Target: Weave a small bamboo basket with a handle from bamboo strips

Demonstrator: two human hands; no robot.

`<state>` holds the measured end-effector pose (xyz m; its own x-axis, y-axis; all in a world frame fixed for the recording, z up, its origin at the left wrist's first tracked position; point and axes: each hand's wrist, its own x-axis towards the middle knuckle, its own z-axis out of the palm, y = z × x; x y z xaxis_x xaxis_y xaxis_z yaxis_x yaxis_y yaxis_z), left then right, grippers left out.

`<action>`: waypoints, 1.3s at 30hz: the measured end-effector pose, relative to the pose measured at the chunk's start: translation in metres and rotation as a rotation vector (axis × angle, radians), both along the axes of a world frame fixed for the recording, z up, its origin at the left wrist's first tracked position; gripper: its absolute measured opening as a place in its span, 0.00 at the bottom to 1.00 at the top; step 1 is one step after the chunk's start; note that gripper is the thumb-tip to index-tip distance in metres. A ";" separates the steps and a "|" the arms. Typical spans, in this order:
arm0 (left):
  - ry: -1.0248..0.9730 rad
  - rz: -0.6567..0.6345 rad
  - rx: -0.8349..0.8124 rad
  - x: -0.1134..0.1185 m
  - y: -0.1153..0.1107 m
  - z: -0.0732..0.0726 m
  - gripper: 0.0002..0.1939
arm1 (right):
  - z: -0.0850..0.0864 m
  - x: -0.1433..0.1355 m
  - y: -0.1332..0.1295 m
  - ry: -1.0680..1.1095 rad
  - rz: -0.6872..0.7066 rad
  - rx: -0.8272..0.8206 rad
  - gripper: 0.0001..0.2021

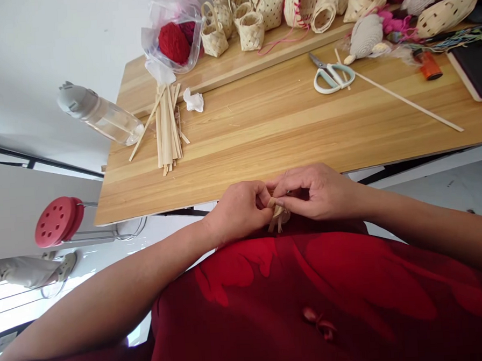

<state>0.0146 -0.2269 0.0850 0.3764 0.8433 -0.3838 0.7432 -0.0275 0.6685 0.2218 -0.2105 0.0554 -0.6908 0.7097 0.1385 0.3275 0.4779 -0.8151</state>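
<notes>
Just past the table's near edge, in front of the red garment, both hands meet on a small woven piece of pale strips point(278, 215). My left hand point(242, 210) pinches its left side, fingers curled inward. From the right, my right hand point(312, 193) holds the piece between thumb and fingers. Short strip ends hang down below the fingertips. Much of the piece is hidden by the fingers. On the wooden table point(246, 131) lies a bundle of flat pale strips point(167, 130), left of the hands.
Scissors point(332, 76) and a long thin strip point(406, 99) lie at the back right. Small woven baskets point(251, 32) and a bag with red yarn point(174, 43) line the back. A bottle point(104, 115) stands left; a red stool point(56, 221) is beyond the table.
</notes>
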 end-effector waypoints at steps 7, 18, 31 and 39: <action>-0.002 0.005 -0.056 0.000 0.003 0.000 0.05 | -0.013 0.005 0.008 0.139 0.064 -0.103 0.06; -0.009 0.019 -0.210 0.001 0.014 0.002 0.03 | -0.020 0.009 0.015 0.218 0.113 -0.139 0.07; -0.132 0.061 -0.340 -0.002 0.018 0.000 0.04 | 0.003 0.008 0.030 -0.008 0.293 -0.093 0.06; -0.226 -0.048 -0.346 -0.010 0.019 0.006 0.05 | 0.008 0.008 0.023 -0.037 0.270 -0.117 0.06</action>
